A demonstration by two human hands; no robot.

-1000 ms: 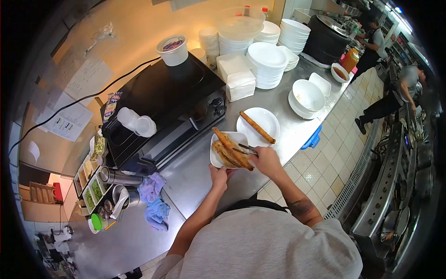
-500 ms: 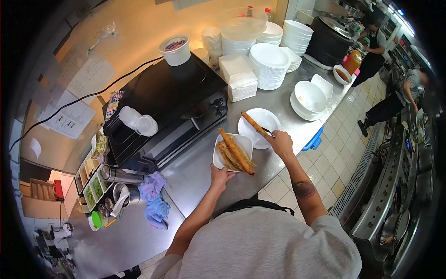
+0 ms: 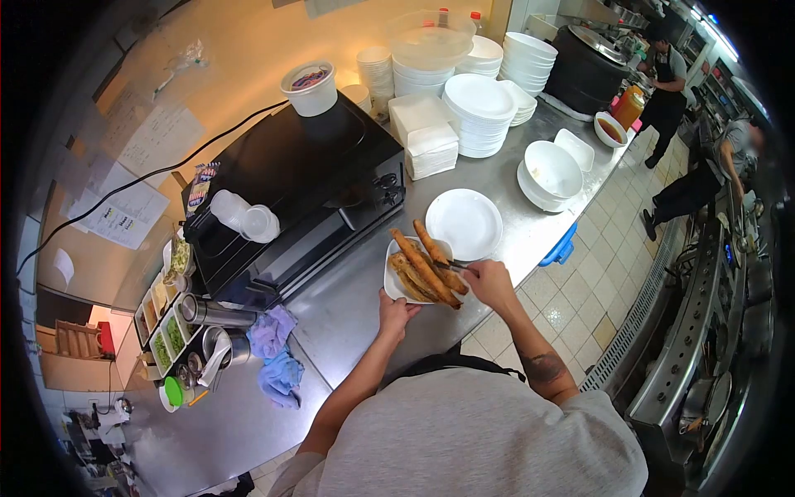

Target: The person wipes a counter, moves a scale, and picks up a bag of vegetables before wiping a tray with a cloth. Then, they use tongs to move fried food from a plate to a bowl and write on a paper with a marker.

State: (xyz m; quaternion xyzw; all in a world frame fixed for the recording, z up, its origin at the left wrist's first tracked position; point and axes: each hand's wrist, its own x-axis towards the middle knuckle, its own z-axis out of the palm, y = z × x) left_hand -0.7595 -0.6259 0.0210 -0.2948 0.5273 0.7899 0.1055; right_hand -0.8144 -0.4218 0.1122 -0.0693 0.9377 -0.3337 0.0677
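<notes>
My left hand grips the near edge of a squarish white dish, its fingers partly hidden under the rim. Several long, browned fried pieces lie across that dish, some overhanging its near right side. In my right hand is a dark, thin utensil, closed in the fingers; its tip meets a long fried piece over the dish's right side. Just beyond, a round white plate rests on the steel counter, bare apart from small specks.
Stacked plates, paper napkins and white bowls stand at the back. A black oven is on the left, near cloths and topping containers. Two people are at the right.
My right hand has moved left, carrying the long fried piece from over the round plate to the square dish. The left hand stays at the dish's edge.
</notes>
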